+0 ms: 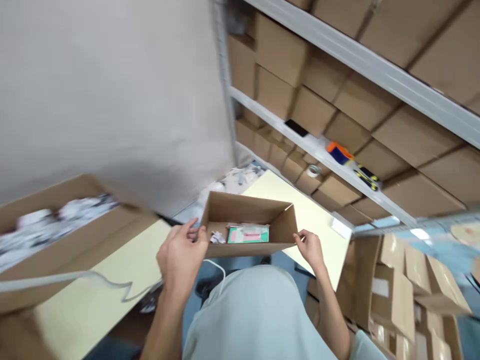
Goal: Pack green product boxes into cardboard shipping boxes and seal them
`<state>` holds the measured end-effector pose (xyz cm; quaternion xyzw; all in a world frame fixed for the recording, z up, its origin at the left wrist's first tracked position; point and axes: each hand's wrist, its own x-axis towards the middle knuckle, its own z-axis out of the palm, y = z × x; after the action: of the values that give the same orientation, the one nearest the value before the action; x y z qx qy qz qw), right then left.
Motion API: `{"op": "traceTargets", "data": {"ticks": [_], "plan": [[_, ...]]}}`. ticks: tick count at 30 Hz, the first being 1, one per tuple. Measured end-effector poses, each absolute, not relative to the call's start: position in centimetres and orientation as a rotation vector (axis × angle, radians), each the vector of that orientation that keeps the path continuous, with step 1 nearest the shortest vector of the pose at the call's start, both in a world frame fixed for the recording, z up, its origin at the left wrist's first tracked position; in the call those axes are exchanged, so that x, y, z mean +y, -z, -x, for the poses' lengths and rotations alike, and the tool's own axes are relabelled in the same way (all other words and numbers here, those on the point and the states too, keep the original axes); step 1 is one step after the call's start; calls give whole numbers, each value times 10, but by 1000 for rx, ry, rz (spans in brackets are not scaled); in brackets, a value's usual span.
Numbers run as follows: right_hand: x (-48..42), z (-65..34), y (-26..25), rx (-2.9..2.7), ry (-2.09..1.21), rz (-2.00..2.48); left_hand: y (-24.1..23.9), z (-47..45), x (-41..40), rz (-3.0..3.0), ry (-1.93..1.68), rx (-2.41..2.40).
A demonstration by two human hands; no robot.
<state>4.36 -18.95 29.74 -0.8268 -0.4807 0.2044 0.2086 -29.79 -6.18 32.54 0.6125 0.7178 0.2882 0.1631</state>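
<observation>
Both forearms [166, 316] extended forward, left fingers [203, 235] curled, right fingers [301, 237] pinched

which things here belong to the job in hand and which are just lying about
Seems to belong:
open brown cardboard box, held by left hand and right hand
flat teal-and-pink rectangular pack inside
crumpled white paper beside it

Apparently just lying about:
orange-and-blue object on grey metal shelf
round white roll

Box [243, 207] open above, shelving [356, 60] beyond
</observation>
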Motion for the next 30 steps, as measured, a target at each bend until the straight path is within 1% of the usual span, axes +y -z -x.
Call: {"op": "traceTargets", "data": {"ticks": [2,7,11,16,18,21,30], "plan": [[-210,-75,-300,-1216,-537,2348,-328,249,-45,-1867,-784,1959],[-258,-125,-302,-899,-434,2500,-324,150,-17,-2099,-539,1691],[-291,-143,-292,-630,-361,2576,-309,84,-18,-2307,-426,1487],[-315,-153,-279,-428,-231,2512,-298,26,-21,-2425,-311,1316],[-315,-154,-278,-384,-181,2473,-296,16,-17,-2446,-265,1279],[-306,-151,-281,-361,-143,2450,-290,18,-8,-2447,-288,1226],[-239,-133,-284,-461,-196,2465,-282,61,45,-2348,-403,1290]]}}
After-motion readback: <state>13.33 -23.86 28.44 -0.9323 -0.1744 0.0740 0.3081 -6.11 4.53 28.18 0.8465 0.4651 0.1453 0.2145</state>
